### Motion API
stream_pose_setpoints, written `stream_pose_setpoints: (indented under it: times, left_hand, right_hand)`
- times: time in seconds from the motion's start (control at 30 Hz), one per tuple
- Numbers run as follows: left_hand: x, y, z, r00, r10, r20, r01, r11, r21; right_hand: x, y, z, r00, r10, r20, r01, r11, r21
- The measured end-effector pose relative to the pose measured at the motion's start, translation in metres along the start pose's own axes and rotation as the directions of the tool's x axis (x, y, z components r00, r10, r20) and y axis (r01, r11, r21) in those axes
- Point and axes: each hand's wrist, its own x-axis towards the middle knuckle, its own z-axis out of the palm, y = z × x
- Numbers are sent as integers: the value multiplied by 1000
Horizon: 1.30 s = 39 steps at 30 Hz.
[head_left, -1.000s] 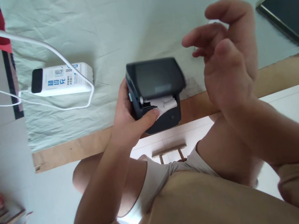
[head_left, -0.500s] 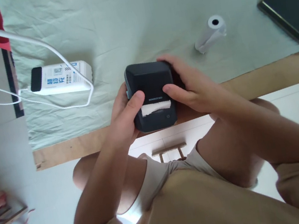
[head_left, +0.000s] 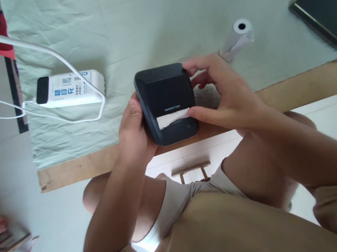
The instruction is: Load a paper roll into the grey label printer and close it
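Observation:
A small black receipt printer (head_left: pixel 166 100) rests at the near edge of the table, its lid closed and a strip of white paper (head_left: pixel 172 118) sticking out of the slot. My left hand (head_left: pixel 133 128) wraps around the printer's left side. On the other side my right hand (head_left: pixel 224 92) clasps the printer, thumb tip touching the right end of the paper strip. A spare white paper roll (head_left: pixel 236 38) lies on the cloth beyond my right hand.
A pale green cloth (head_left: pixel 150 20) covers the wooden table (head_left: pixel 75 170). A white power bank (head_left: pixel 69 90) with a white cable (head_left: pixel 16 115) lies at the left. A dark phone (head_left: pixel 327 17) lies at the far right. My knees are below the table edge.
The printer lid went from open to closed. My right hand came down from the air onto the printer's right side. My left thumb left the paper slot and moved to the printer's side.

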Motion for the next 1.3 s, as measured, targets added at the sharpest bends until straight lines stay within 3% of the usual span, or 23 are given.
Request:
stream_pose_setpoints:
  times: [0.23,0.4,0.63,0.7,0.87,0.93,1.0,1.1,1.2,1.3]
  left_hand:
    - [0,0,-2,1000,23,17,-23,1000,8]
    - [0,0,0,995,-33,94,36,999,-24]
    - [0,0,2,998,-21,59,20,999,26]
    - [0,-1,0,999,-23,41,20,998,64]
    - [1,-2,-1,998,-49,33,48,998,49]
    - [0,1,1,996,-76,50,74,997,39]
    - [-2,4,3,991,-95,96,92,995,41]
    - [-7,9,6,981,-100,169,89,994,68]
    - [-10,12,6,971,-101,215,78,991,109]
    - [-10,11,4,973,-99,209,74,989,125]
  right_hand:
    - [-2,-4,-6,992,67,-105,-66,998,17]
    - [4,-14,-5,964,148,-219,-87,960,267]
    - [22,-16,-9,960,279,-16,-228,817,530]
    - [23,-15,-7,951,308,-38,-241,808,538]
    - [24,-16,-1,880,298,-370,-186,933,309]
    - [24,-20,0,884,238,-402,-135,954,268]
    - [25,-25,1,913,132,-385,-87,987,132]
    - [28,-29,2,963,-1,-271,-60,974,-220]
    - [32,-31,2,994,27,-108,-77,870,-488]
    - [33,-35,-1,998,60,23,-34,793,-608]
